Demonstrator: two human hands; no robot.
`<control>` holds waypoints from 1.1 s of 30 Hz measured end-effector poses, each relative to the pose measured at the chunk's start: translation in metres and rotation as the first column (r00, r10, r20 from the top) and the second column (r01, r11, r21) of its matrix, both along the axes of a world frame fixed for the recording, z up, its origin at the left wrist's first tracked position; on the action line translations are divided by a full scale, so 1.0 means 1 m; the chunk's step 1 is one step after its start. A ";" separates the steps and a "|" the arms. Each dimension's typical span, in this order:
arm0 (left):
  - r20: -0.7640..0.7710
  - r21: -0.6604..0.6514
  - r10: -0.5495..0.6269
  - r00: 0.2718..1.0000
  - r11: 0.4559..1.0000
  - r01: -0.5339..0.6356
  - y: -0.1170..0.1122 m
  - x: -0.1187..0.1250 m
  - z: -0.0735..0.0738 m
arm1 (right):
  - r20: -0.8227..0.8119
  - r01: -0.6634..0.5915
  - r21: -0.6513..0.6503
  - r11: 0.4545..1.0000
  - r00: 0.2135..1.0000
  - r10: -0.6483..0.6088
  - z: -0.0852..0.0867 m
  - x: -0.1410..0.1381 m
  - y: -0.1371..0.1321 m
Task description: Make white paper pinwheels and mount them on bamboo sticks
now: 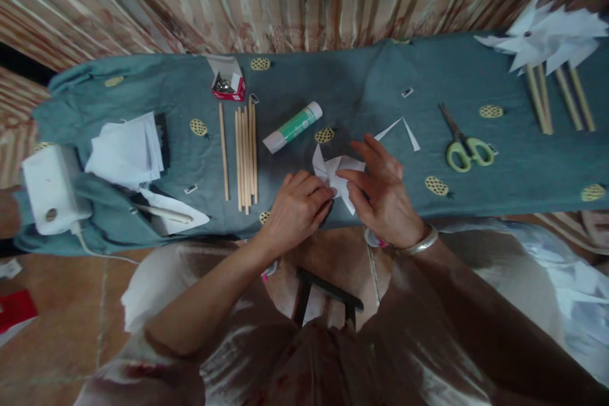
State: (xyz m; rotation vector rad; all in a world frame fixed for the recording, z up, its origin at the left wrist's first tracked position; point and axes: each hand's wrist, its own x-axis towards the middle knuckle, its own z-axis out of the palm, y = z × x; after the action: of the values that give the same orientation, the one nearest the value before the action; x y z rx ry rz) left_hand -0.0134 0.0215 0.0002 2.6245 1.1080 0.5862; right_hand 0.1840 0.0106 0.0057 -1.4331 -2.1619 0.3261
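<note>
A white paper pinwheel [339,171] with folded blades lies on the cloth-covered table in front of me. My left hand [299,206] is closed at its lower left, fingertips pinching and pressing the paper near the middle. My right hand [383,193], a bangle on its wrist, hovers over the pinwheel's right side with its fingers apart; the index fingertip is at the paper, though I cannot tell whether it touches. Just above the hands lies a glue stick [294,127] with a green label. Thin white paper offcuts [412,134] rest beyond my right hand.
Green-handled scissors [469,151] lie to the right. Finished pinwheels [537,35] on sticks are at the far right. Several wooden sticks [246,158] lie left of the glue, below a small red box [228,85] of metal pieces. Farther left are stacked paper [126,146] and a white device [52,187].
</note>
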 end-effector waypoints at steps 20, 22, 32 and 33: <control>0.000 0.050 -0.015 1.000 0.999 0.015 0.001 -0.002 -0.001 | -0.086 0.021 -0.021 1.000 0.996 -0.023 -0.002 0.008 0.008; -0.006 0.076 -0.013 1.000 0.997 0.013 0.003 -0.003 0.000 | -0.096 0.051 -0.047 0.998 0.994 -0.055 -0.002 0.014 0.012; -0.035 0.137 0.027 0.999 0.990 -0.022 0.017 -0.017 0.003 | -0.169 0.109 -0.176 0.978 0.976 -0.139 0.007 0.018 0.002; -0.031 0.127 0.032 0.999 0.992 -0.028 0.017 -0.018 0.004 | -0.166 0.112 -0.189 0.976 0.976 -0.144 0.008 0.019 0.000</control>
State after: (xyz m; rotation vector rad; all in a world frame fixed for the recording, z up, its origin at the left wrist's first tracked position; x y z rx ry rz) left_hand -0.0312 0.0383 0.0042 2.7382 1.1585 0.6412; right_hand 0.2028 0.0108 0.0133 -1.5685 -1.9259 0.5912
